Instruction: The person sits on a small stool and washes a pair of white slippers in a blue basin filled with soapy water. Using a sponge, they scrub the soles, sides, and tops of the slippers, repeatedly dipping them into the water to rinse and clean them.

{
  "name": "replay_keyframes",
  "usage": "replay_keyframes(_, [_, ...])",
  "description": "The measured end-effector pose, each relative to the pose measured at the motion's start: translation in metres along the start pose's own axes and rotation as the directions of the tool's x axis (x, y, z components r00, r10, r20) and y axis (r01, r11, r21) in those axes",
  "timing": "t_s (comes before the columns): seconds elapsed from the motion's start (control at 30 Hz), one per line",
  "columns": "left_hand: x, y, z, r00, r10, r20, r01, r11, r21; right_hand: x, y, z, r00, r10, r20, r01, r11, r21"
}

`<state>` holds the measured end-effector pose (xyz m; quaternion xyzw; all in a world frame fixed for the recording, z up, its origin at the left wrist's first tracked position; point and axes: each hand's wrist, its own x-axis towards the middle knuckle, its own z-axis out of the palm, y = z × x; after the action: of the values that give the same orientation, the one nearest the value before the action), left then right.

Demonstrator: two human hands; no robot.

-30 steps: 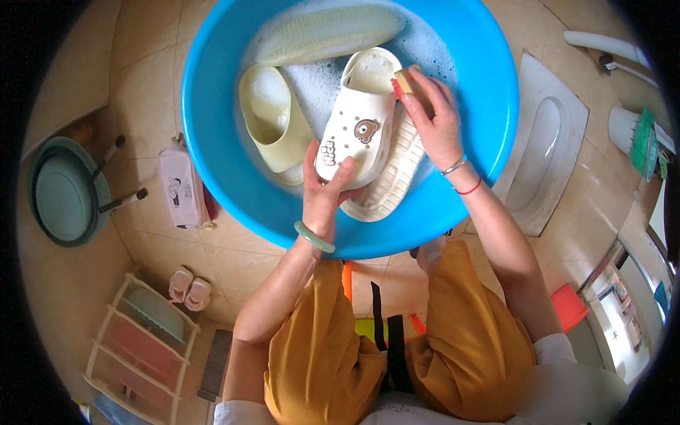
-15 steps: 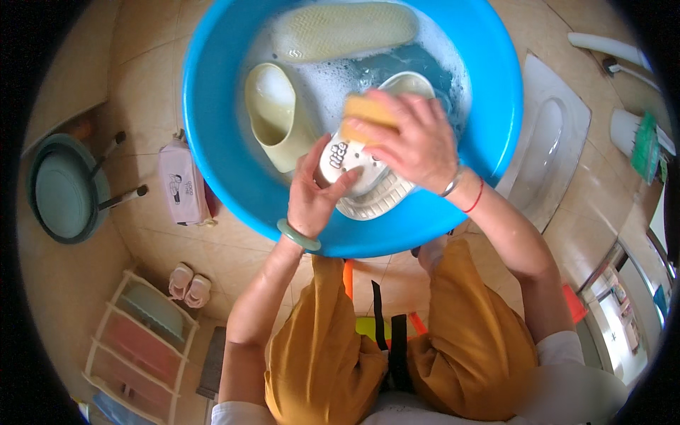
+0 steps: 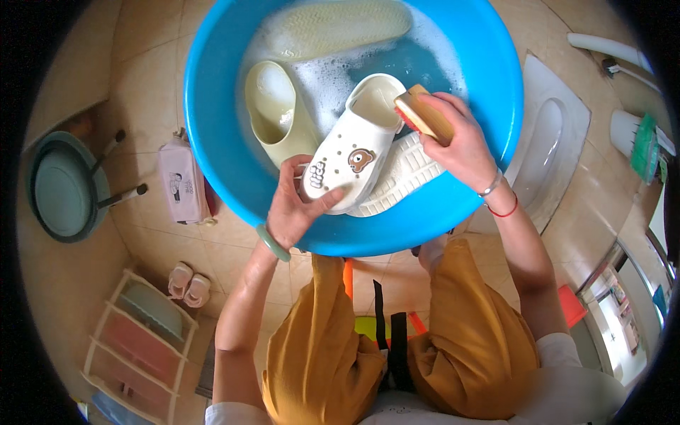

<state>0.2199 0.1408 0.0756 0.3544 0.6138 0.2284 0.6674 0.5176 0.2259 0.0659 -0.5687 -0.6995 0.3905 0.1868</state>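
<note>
A big blue basin (image 3: 212,134) of soapy water sits on the tiled floor in front of my knees. My left hand (image 3: 294,209) grips the toe of a white clog (image 3: 354,149) with a bear charm, held over the basin. In my right hand (image 3: 460,142) is a wooden scrub brush (image 3: 423,113), set against the clog's heel opening. A second white clog (image 3: 404,173) lies sole up under the first. Two pale green slippers are in the water: one (image 3: 273,113) at the left and one (image 3: 333,28) sole up at the far side.
A pink-and-white soft pack (image 3: 180,180) lies left of the basin. A grey-green stool or pan (image 3: 64,188) stands further left. Small pink shoes (image 3: 188,280) and a white rack (image 3: 138,333) are at lower left. A white squat toilet (image 3: 549,142) lies right of the basin.
My right hand with the brush has moved from over the clog's middle back to its heel end. The clog's top with the bear charm shows again.
</note>
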Motion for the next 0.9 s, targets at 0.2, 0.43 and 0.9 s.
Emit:
replay_keyframes(0.2, [0.002,0.004,-0.002,0.983,0.18,-0.034,-0.181,0.983,-0.022,0.011,-0.019,-0.025,0.986,-0.164,-0.017,0.159,0.972,-0.173])
replay_keyframes(0.43, [-0.016,-0.011,0.013,0.747,0.664,-0.035,-0.378,0.468,0.799,-0.001,0.014,-0.003,0.941,0.329,-0.075,-0.236,0.802,0.549])
replay_keyframes(0.9, [0.035,-0.006,0.056,0.88,0.461,-0.118,-0.235,0.637,0.734,-0.004,-0.039,0.035,0.957,-0.267,-0.113,0.232,0.938,-0.258])
